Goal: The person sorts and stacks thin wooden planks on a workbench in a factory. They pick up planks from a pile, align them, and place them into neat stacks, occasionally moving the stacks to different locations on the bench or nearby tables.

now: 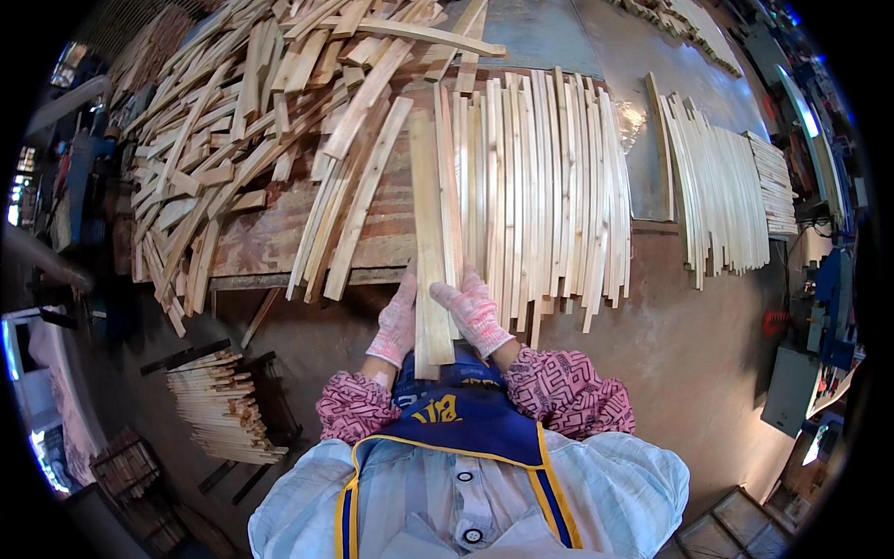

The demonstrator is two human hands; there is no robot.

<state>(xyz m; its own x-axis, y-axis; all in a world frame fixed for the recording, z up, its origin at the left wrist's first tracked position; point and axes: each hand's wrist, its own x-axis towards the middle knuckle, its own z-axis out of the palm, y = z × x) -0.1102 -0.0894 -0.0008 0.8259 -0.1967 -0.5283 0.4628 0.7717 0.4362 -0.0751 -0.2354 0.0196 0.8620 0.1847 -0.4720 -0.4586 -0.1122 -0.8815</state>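
Note:
A few long pale wooden strips (426, 224) stand lengthwise between my gloved hands, their near ends overhanging the table close to my apron. My left hand (399, 319) presses against their left side, its fingertips partly hidden by the wood. From the right, my right hand (473, 309) closes on the strips with the thumb laid over them; its other fingers are mostly out of sight. Right beside it lies a row of wooden strips (549, 186), side by side with uneven near ends. Several loose strips (368, 200) lie at an angle to the left.
A jumbled heap of strips (242, 121) covers the left of the wooden table (270, 238). Farther right are another row of strips (717, 186) and a shorter stack (769, 182). A strip stack (223, 405) sits low at left on dark bars. Grey cabinet (792, 389) at right.

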